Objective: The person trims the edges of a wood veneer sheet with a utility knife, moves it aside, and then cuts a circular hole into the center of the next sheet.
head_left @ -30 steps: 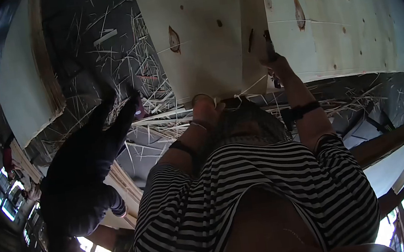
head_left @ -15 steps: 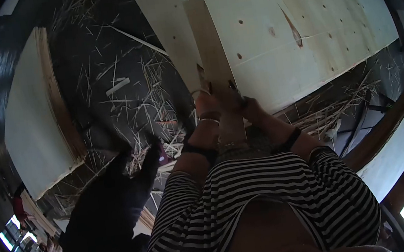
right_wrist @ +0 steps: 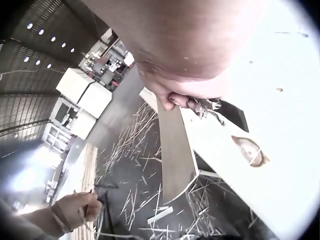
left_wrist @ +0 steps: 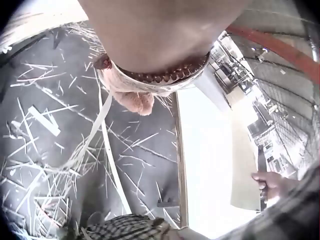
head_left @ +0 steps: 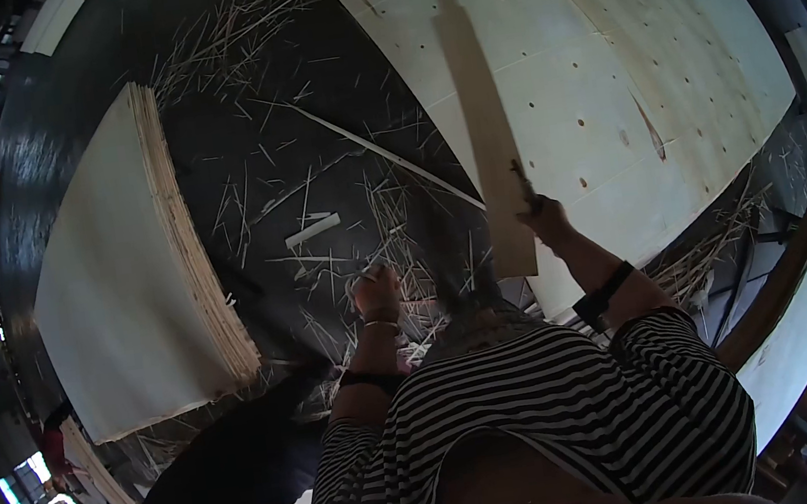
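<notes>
A long narrow wood piece [head_left: 484,131] lies along the left edge of a big pale sheet [head_left: 596,97], its near end sticking out past the corner. Beside its right edge my right hand [head_left: 547,219] grips a dark tool [head_left: 524,185]; the right wrist view shows the tool's dark flat part [right_wrist: 234,112] beyond the curled fingers. My left hand [head_left: 376,291] is away to the left, over the littered floor. In the left wrist view a thin pale strip [left_wrist: 103,116] hangs from its curled fingers [left_wrist: 135,101].
A stack of pale sheets [head_left: 126,286] stands at the left. Thin wood scraps [head_left: 315,230] litter the dark floor between it and the big sheet. Another person in dark clothes [head_left: 219,476] bends at the lower left. More sheets [head_left: 797,335] lean at the right.
My left hand has left the near end of the narrow piece and moved left. My right hand, with the tool, is now farther from it. The head view has shifted, showing more floor.
</notes>
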The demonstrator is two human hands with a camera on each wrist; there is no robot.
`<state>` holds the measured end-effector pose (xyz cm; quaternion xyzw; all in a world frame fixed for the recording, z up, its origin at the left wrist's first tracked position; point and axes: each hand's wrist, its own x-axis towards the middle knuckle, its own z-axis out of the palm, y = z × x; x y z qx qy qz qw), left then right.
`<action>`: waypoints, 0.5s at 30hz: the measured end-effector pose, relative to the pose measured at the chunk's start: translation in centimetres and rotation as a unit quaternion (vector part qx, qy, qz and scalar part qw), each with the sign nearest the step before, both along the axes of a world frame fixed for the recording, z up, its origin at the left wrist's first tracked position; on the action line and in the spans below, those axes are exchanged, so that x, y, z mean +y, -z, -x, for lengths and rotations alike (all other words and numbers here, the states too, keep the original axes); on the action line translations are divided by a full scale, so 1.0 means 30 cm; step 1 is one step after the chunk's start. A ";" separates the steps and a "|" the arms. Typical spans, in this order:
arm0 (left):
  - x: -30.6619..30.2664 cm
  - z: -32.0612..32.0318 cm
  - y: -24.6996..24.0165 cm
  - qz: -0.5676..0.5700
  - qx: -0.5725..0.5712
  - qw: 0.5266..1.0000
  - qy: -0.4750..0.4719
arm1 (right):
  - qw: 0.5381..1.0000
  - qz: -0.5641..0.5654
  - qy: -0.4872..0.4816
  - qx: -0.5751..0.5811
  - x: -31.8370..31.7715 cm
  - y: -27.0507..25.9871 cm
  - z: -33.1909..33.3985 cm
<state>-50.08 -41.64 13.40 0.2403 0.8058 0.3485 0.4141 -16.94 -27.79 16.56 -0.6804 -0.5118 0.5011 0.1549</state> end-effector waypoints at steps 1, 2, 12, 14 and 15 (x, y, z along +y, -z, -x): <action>0.044 0.052 0.040 -0.002 0.000 1.000 0.002 | 0.998 0.033 0.047 0.007 0.039 0.000 -0.031; 0.096 0.124 0.109 0.013 0.058 0.996 0.060 | 0.998 -0.026 0.045 -0.023 0.075 0.061 -0.082; 0.681 0.799 -0.052 0.215 0.339 0.905 0.138 | 0.937 0.041 0.328 -0.115 0.625 0.185 0.026; 0.710 0.942 -0.082 0.301 0.430 0.762 0.379 | 0.925 0.061 0.372 -0.051 0.809 0.036 0.217; 0.693 1.047 -0.023 0.335 0.427 0.718 0.435 | 0.914 0.061 0.398 -0.037 0.906 0.025 0.285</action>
